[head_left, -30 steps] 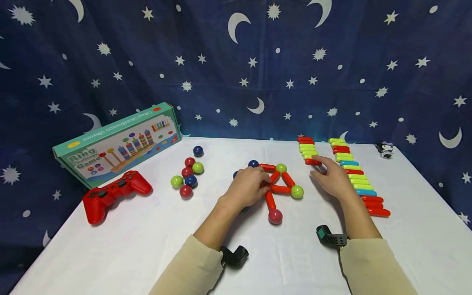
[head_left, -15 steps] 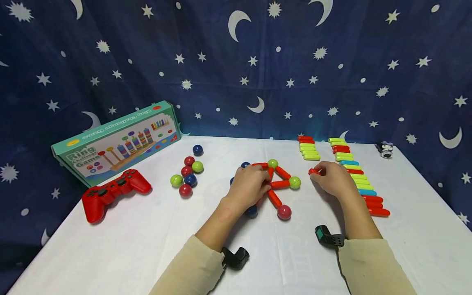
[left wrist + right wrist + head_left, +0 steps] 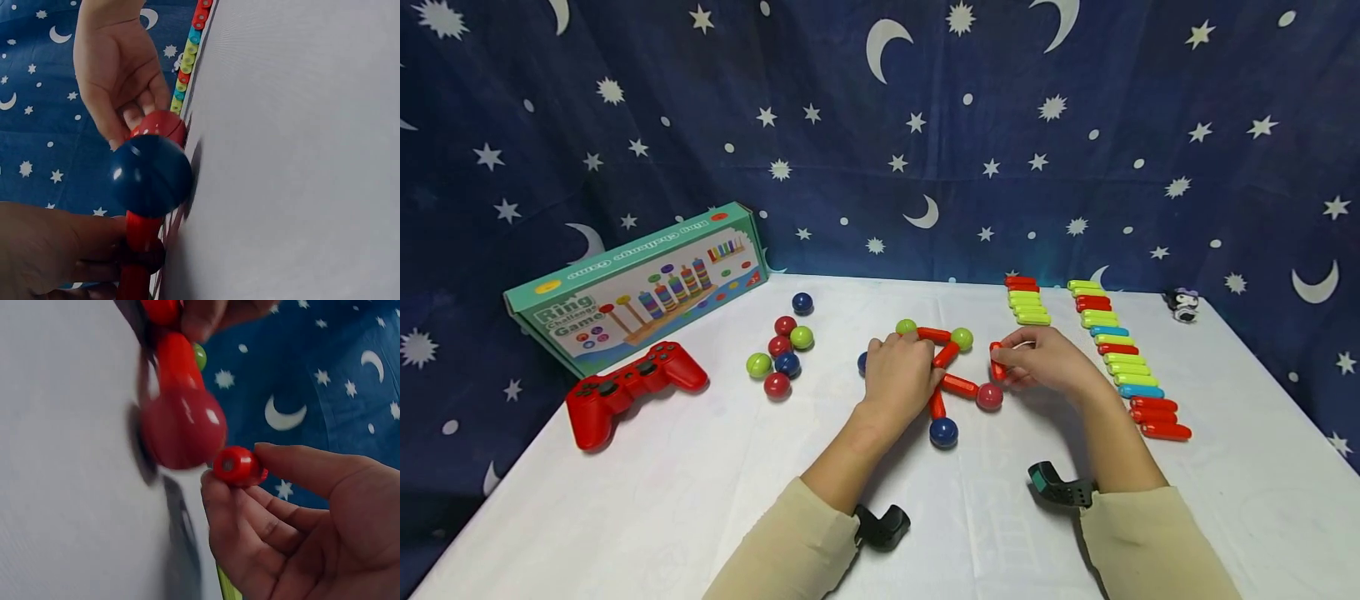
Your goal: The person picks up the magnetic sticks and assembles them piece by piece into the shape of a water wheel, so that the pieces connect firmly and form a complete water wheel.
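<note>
A ball-and-rod construction of red rods lies mid-table, with a crimson ball point(image 3: 989, 397), a blue ball point(image 3: 943, 432) and a green ball point(image 3: 962, 337) at rod ends. Over its centre my left hand point(image 3: 904, 375) grips it, hiding the hub; in the left wrist view that hand's fingers hold it by a dark red ball point(image 3: 152, 256) between rods. To the right, my right hand point(image 3: 1045, 362) pinches a loose red rod point(image 3: 997, 362) between thumb and fingers. Its grey-tipped end point(image 3: 227, 464) shows close to the crimson ball in the right wrist view.
Loose balls point(image 3: 780, 347) in red, green and blue lie left of the construction. Two columns of coloured rods point(image 3: 1123, 358) run down the right side. A red game controller point(image 3: 636, 392) and a Ring Challenge Game box point(image 3: 640, 292) stand left; a small figurine point(image 3: 1183, 305) sits at the far right.
My right hand has picked the nearest red rod from the shorter column and brought it left to the construction. My left hand has turned the construction, so the crimson ball swung right and up.
</note>
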Available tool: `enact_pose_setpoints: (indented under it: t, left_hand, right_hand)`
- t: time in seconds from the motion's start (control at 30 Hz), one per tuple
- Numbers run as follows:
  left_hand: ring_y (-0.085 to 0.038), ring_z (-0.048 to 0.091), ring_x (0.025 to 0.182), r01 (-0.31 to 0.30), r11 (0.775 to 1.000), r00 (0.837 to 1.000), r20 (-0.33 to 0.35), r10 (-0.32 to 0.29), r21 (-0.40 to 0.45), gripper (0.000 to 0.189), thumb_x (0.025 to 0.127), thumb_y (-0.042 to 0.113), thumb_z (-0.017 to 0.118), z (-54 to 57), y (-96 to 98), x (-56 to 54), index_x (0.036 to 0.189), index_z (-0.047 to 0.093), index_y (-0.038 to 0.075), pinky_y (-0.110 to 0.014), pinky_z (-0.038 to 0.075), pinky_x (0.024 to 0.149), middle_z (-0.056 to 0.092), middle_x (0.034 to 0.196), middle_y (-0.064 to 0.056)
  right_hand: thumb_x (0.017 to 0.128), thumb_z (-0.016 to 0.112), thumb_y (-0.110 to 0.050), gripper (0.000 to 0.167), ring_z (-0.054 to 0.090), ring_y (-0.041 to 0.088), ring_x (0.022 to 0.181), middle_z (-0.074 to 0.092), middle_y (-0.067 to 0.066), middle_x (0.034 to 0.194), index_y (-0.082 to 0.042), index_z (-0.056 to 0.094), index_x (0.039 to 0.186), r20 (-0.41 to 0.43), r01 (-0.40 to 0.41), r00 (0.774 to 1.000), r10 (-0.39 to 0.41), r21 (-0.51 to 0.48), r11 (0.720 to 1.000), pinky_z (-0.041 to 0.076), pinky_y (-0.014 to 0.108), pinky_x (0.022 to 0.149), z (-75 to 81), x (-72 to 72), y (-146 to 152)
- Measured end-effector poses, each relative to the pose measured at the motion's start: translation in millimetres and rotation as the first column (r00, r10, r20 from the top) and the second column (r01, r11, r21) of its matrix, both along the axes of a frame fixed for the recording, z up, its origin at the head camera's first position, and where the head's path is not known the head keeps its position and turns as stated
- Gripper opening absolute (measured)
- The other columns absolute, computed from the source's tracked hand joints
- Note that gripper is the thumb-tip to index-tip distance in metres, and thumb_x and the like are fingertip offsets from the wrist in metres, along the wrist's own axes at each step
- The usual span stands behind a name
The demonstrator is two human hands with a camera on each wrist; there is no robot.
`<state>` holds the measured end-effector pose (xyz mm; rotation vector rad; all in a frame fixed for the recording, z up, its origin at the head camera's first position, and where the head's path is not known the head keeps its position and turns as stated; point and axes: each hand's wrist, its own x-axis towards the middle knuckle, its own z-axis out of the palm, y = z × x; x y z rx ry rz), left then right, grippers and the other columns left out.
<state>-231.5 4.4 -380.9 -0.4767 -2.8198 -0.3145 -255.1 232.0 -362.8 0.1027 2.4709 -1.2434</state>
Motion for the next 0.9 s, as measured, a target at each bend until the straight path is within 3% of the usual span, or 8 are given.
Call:
enact_pose_setpoints:
  t: [0.1,0.23,0.43,0.63,0.73,0.9]
  left_hand:
    - [-0.023,0.066,0.088,-0.018,1.0,1.0,0.014,0.018,-0.001,0.019,0.09,0.034,0.08,-0.1,0.7,0.8,0.089,0.078,0.015,-0.037,0.044,0.072,0.072,0.091,-0.002]
    - [-0.022,0.066,0.089,-0.013,1.0,0.999,0.03,0.013,0.0,0.019,0.091,0.034,0.08,-0.2,0.5,0.3,0.092,0.078,0.015,-0.036,0.044,0.073,0.072,0.091,-0.002]
    - [-0.021,0.064,0.085,0.076,0.997,0.993,0.087,-0.078,0.03,0.016,0.091,0.029,0.079,4.6,-6.3,-3.4,0.088,0.075,0.014,-0.037,0.047,0.075,0.068,0.083,-0.001]
    - [-0.018,0.064,0.082,0.166,0.982,0.966,0.187,-0.18,0.089,0.008,0.091,0.022,0.08,12.0,-12.8,-5.9,0.09,0.077,0.014,-0.041,0.05,0.079,0.07,0.076,0.004]
    - [-0.018,0.066,0.082,0.193,0.976,0.954,0.214,-0.211,0.1,0.007,0.09,0.021,0.081,13.6,-13.1,-5.6,0.091,0.077,0.015,-0.042,0.049,0.078,0.071,0.076,0.006]
    - [-0.018,0.066,0.082,0.203,0.975,0.951,0.219,-0.218,0.089,0.007,0.09,0.022,0.08,14.0,-12.2,-4.4,0.089,0.077,0.015,-0.042,0.051,0.079,0.071,0.076,0.007]
  right_hand:
    - [0.1,0.066,-0.029,0.048,0.07,0.015,0.08,0.071,0.01,0.101,0.005,0.054,0.132,0.031,-0.013,0.999,0.015,-0.048,0.999,0.062,0.029,0.078,-2.6,0.8,-7.2]
    - [0.101,0.065,-0.029,0.047,0.068,0.016,0.08,0.071,0.011,0.1,0.006,0.057,0.132,0.011,-0.032,0.999,0.032,-0.013,0.999,0.06,0.028,0.075,-8.1,0.7,-11.1]
    - [0.102,0.062,-0.033,0.049,0.061,0.022,0.087,0.065,0.017,0.116,0.0,0.062,0.138,-0.036,-0.081,0.996,0.084,0.083,0.993,0.055,0.028,0.072,-13.9,-1.7,-13.1]
    - [0.103,0.06,-0.029,0.044,0.059,0.028,0.099,0.066,0.022,0.125,-0.001,0.065,0.135,-0.113,-0.114,0.985,0.133,0.162,0.98,0.051,0.031,0.078,-15.2,-2.5,-17.2]
    - [0.101,0.063,-0.028,0.041,0.057,0.028,0.102,0.067,0.02,0.119,-0.002,0.066,0.132,-0.134,-0.08,0.986,0.103,0.168,0.982,0.049,0.03,0.079,-16.2,-2.8,-19.0]
    - [0.099,0.067,-0.028,0.039,0.06,0.025,0.092,0.066,0.017,0.106,-0.001,0.061,0.126,-0.111,-0.022,0.993,0.037,0.131,0.991,0.051,0.027,0.072,-18.2,-2.8,-19.0]
